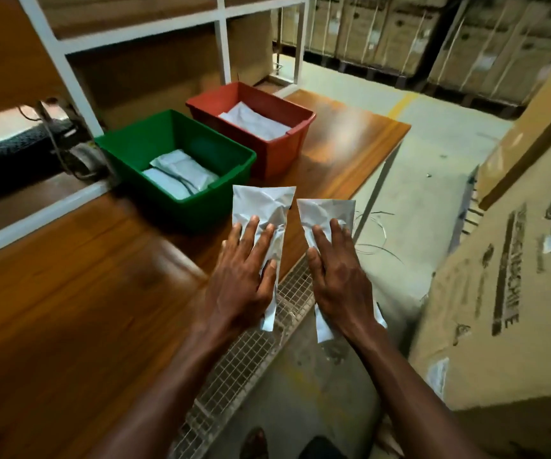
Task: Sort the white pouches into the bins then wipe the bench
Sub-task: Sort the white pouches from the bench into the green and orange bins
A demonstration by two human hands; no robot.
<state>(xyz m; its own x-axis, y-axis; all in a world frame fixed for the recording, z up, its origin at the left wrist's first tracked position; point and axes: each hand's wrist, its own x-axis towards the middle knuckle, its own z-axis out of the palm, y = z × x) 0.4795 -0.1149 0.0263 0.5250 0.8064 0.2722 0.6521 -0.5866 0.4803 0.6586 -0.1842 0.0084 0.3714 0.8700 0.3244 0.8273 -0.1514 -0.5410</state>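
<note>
So the sorting step was clearly the one in hand, not the wiping. Two crumpled white pouches were held up at once over the near edge of the bench (68, 293): one pouch (260, 207) was gripped by the left hand (244, 276), the other pouch (327, 213) by the right hand (343, 279). On both hands the fingers were laid spread over the back of the pouch; the thumbs were hidden underneath, presumably clamping it.

Just beyond them, a green bin (174, 167) with a couple of white pouches already in it, and a red bin (254, 124) behind it, touching or nearly so, with more white packets inside. Probably each pouch was meant to be carried forward over the right bin and let go. Which bin gets which couldn't be told, no visible marking.

The bench was glossy brown wood with a white metal frame (68, 48) along the back. A wire mesh panel (251, 342) was seen below the bench edge, over a concrete floor. Big cardboard cartons (499, 276) were stacked to the right, more strapped ones at the far wall. No cloth was spotted anywhere.
</note>
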